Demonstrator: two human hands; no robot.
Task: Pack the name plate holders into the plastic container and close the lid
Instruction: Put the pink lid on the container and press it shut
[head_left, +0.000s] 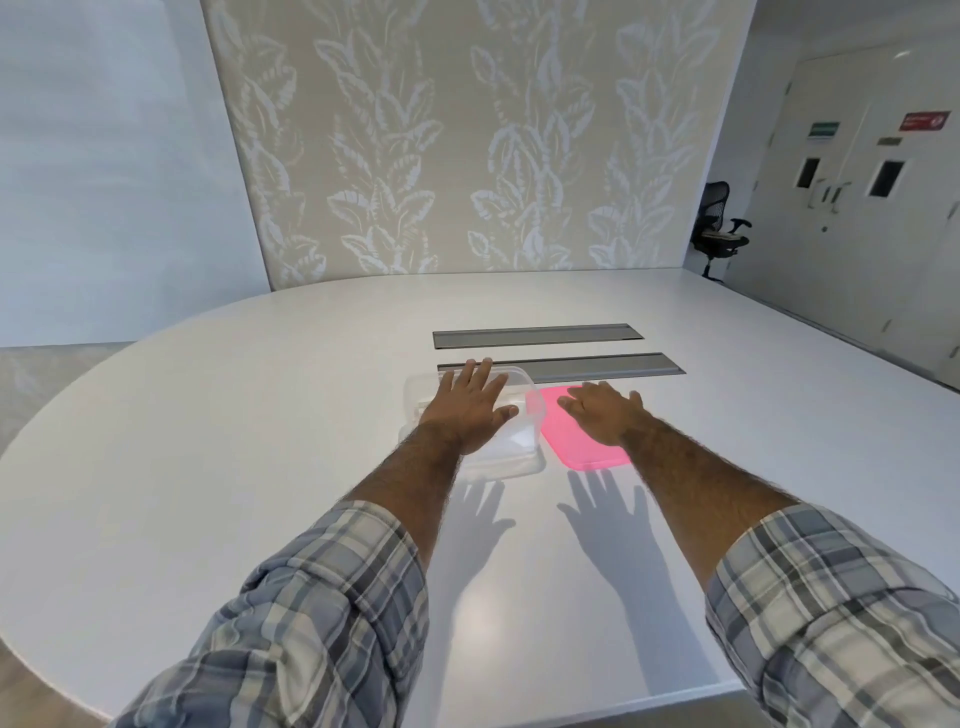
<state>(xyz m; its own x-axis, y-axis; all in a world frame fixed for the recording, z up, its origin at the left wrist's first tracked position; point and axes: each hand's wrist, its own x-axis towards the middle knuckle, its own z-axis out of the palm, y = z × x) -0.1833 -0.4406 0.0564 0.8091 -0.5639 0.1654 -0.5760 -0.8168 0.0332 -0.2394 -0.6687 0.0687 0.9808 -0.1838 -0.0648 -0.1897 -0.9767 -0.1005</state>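
Observation:
A clear plastic container (519, 457) stands on the white table (260, 415), without a lid on it. My left hand (470, 402) hovers flat over its opening, fingers spread, holding nothing. Right beside the container lies a pink lid (576, 447), flat on the table. My right hand (602, 410) is spread palm-down above the lid's far part, holding nothing. Pale, unclear shapes show through the container's wall; I cannot tell whether they are name plate holders.
Two long grey cable slots (537, 335) (602, 366) are set into the table just beyond the container. A patterned wall panel stands behind the table. A black office chair (719, 234) and double doors are at the far right.

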